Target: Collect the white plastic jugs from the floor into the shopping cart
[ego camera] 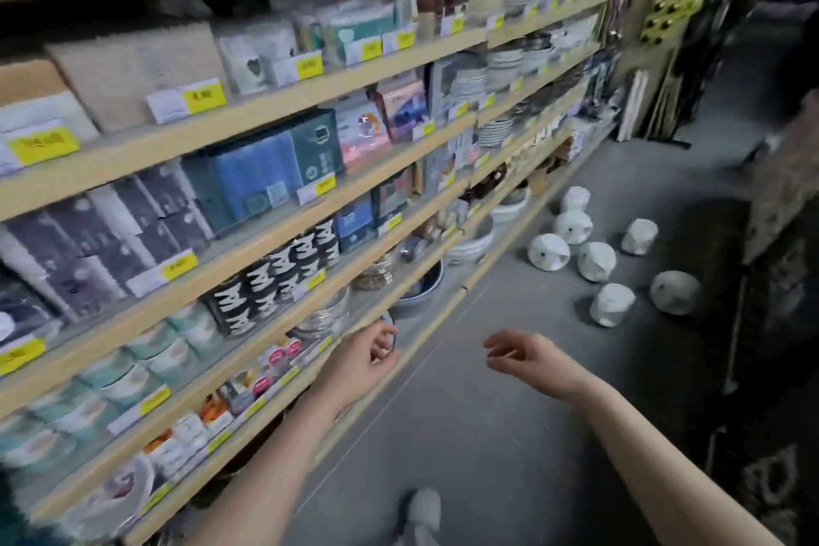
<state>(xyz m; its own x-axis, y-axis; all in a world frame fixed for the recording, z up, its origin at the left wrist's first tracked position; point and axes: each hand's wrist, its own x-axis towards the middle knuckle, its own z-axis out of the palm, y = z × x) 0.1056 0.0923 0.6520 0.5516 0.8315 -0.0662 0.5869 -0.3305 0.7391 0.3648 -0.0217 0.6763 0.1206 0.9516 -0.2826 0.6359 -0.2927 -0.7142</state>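
Our left hand [365, 357] and right hand [520, 357] hang loosely curled, holding nothing; seven white plastic jugs [596, 260] (some tipped) lie well ahead on the grey floor [487, 434].

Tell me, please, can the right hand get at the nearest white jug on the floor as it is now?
Probably not yet. The right hand holds nothing, and the nearest jug lies further along the open floor. Nothing blocks the way.

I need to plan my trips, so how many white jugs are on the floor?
7, all ahead by the shelving: a near pair, a middle pair, two behind them, and one apart. More may be hidden.
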